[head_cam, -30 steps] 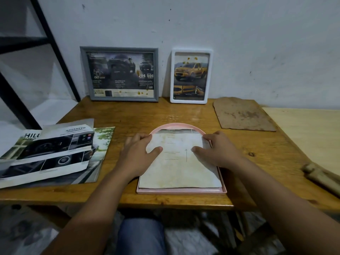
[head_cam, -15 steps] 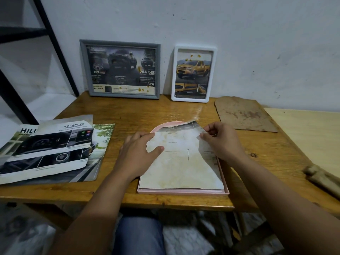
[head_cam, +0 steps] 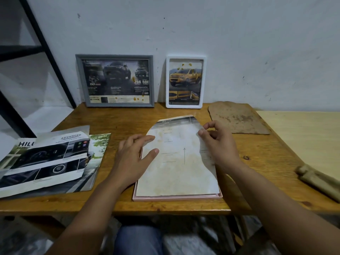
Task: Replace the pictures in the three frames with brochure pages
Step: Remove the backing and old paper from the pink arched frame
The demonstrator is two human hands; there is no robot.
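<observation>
A pink frame (head_cam: pixel 176 197) lies face down on the wooden table (head_cam: pixel 114 118) in front of me. On it rests a stained pale sheet (head_cam: pixel 174 173) with an arrow drawn on it. My right hand (head_cam: pixel 219 146) pinches the sheet's right edge and lifts its far end off the frame. My left hand (head_cam: pixel 134 155) lies flat on the sheet's left side, thumb pressing on it. A grey frame (head_cam: pixel 116 80) and a white frame (head_cam: pixel 185 81), both with car brochure pages inside, lean on the wall. Loose brochure pages (head_cam: pixel 49 161) lie at the left.
A worn brown backing board (head_cam: pixel 237 117) lies at the back right. A lighter wooden board (head_cam: pixel 309 137) adjoins the table on the right, with a rough wooden handle (head_cam: pixel 318 179) on its near edge. A black metal rack (head_cam: pixel 36 52) stands at the left.
My right hand has taken the sheet's right edge and raised its far end off the pink frame, curling it up. My left hand has stayed pressing on the left side.
</observation>
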